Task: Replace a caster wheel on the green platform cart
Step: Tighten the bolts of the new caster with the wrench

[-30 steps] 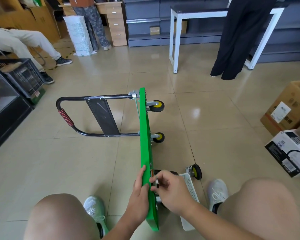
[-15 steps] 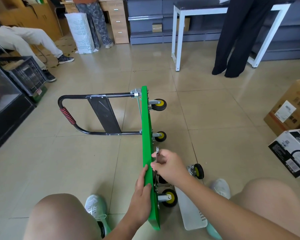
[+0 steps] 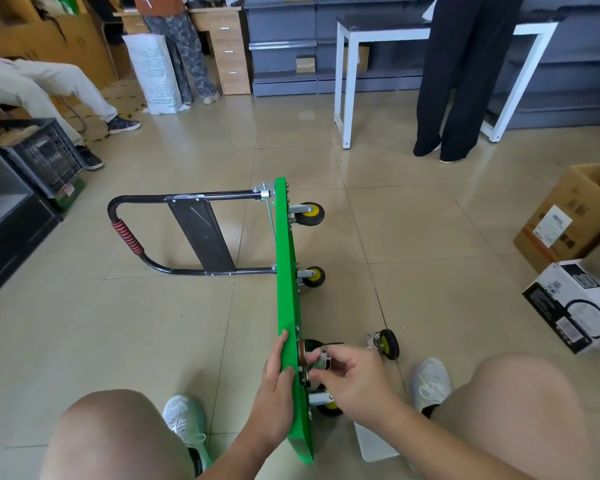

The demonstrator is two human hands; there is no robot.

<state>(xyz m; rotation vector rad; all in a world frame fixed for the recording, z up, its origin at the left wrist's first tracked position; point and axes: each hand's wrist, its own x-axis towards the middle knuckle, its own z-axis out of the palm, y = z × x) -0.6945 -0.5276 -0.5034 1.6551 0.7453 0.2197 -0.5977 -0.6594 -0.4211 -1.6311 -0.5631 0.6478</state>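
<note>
Partly hidden, a blurred small part (image 3: 323, 360) sits pinched in the right hand (image 3: 355, 379).
Left hand (image 3: 277, 381) grips the green cart (image 3: 286, 271) by its edge.

Wearer: bare arms & legs, white trainers.
L hand (image 3: 278, 379) & R hand (image 3: 354, 379) bare; both forearms bare as far as the pic shows, upper arms out of frame. L knee (image 3: 118, 438) & R knee (image 3: 520, 410) bare too, thighs uncovered down to bottom edge; clothing higher up can't be seen. L shoe (image 3: 184, 420): low-top trainer, white fabric upper, rounded toe, white laces criss-crossed, dark lining or sock at ankle opening. R shoe (image 3: 430, 382): same type, white w/ white laces, dark at ankle opening, heel hidden behind R knee. Brand marks, if any, too small to tell.
</note>
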